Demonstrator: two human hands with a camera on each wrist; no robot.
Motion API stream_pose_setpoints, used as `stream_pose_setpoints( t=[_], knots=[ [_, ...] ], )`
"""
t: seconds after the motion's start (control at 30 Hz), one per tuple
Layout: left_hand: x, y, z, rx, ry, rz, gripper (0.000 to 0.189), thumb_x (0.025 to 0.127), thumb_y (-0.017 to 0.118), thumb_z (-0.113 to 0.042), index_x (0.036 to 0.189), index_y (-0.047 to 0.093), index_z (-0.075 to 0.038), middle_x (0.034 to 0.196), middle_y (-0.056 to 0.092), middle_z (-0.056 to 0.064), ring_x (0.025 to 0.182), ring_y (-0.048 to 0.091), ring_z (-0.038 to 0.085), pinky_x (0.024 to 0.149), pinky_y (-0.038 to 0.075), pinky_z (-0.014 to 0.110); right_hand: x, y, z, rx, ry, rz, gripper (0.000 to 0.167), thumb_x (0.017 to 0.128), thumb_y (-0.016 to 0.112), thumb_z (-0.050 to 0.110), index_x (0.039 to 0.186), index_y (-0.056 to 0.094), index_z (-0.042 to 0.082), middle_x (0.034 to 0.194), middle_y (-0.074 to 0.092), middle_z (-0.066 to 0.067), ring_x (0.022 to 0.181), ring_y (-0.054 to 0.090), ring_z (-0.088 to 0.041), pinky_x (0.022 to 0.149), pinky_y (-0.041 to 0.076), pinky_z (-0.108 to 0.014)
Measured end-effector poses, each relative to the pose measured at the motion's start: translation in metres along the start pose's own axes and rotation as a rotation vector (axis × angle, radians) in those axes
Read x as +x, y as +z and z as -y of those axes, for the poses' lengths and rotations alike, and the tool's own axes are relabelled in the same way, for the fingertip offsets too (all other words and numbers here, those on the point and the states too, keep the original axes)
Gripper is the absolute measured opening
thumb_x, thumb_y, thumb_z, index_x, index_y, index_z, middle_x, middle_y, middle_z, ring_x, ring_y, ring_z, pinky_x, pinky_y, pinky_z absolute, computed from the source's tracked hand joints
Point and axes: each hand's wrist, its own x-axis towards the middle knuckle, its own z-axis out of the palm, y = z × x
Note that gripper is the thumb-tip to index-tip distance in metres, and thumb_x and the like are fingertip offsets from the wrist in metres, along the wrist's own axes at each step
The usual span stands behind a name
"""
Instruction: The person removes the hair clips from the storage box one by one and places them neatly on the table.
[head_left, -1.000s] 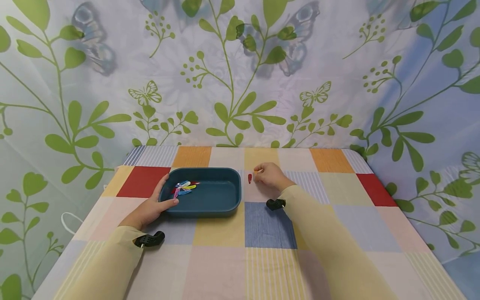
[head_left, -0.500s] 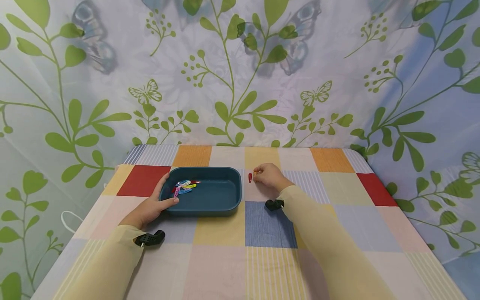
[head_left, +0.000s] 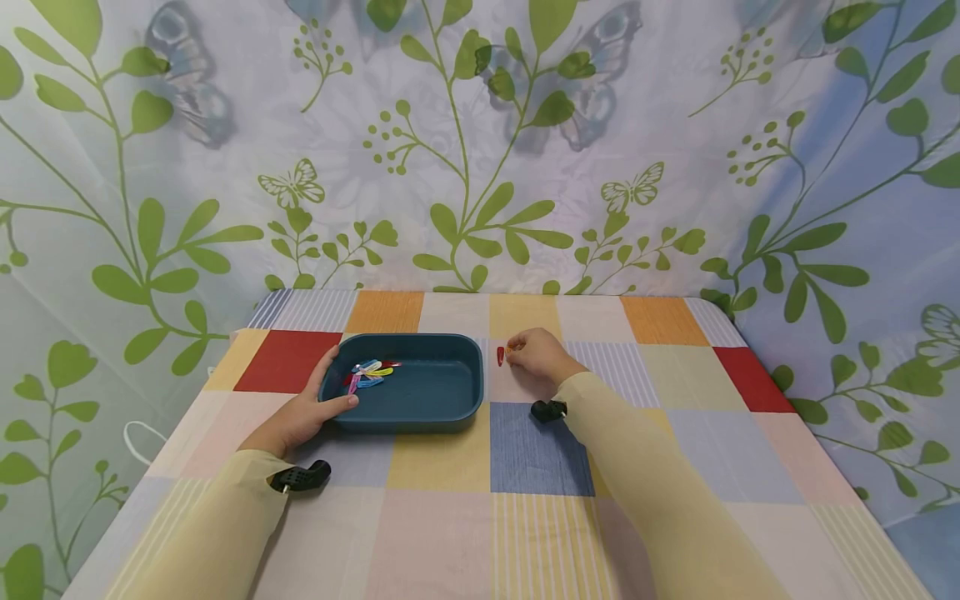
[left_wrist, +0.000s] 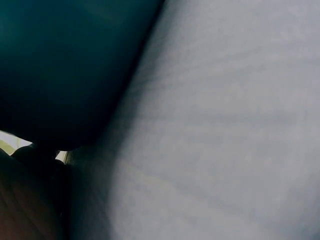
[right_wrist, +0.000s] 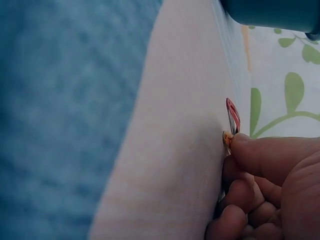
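Observation:
A dark teal tray (head_left: 420,427) stands left of centre on the table. My left hand (head_left: 296,417) holds its near left corner, fingers along the left wall and thumb by the front rim. Inside the tray, several coloured hair clips (head_left: 367,377) lie in a loose pile at the left end. To the right of the tray, my right hand (head_left: 538,354) pinches a small orange hair clip (right_wrist: 227,138) between thumb and index finger, close to the tabletop. Most of that clip is hidden by the fingers. Just left of the fingertips a red hair clip (head_left: 500,356) lies on the cloth.
A patchwork tablecloth (head_left: 435,533) covers the table. Behind it hangs a curtain (head_left: 480,150) printed with leaves and butterflies. A white cable loop (head_left: 138,442) shows off the table's left edge. Each wrist carries a black camera mount (head_left: 300,477).
My right hand shifts very slightly at the same spot, and less of the orange hair clip shows above its fingertips. The left hand, tray and red hair clip stay put.

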Motion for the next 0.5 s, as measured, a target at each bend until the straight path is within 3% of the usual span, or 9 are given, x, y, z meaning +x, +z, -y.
stream_pose_setpoints(
  t=[0.2, 0.5],
  knots=[
    [0.0003, 0.0013, 0.0002, 0.004, -0.006, -0.006, 0.111, 0.096, 0.069, -0.051, 0.163, -0.019, -0.049, 0.175, -0.006, 0.022, 0.157, 0.004, 0.054, 0.119, 0.024, 0.080, -0.0011, -0.0013, -0.0038, -0.019, -0.037, 0.018, 0.039, 0.094, 0.071, 0.020, 0.130, 0.073, 0.004, 0.118, 0.076, -0.011, 0.106, 0.064, -0.025, 0.103, 0.053, -0.041],
    [0.0007, 0.0016, 0.0022, -0.011, 0.011, -0.002, 0.110, 0.097, 0.068, -0.047, 0.164, -0.019, -0.047, 0.175, -0.006, 0.022, 0.157, 0.004, 0.053, 0.120, 0.023, 0.079, 0.0005, -0.0023, -0.0069, -0.053, -0.045, 0.066, 0.048, 0.091, 0.076, 0.021, 0.136, 0.070, 0.007, 0.107, 0.072, -0.005, 0.101, 0.059, -0.021, 0.095, 0.049, -0.034]
  ],
)
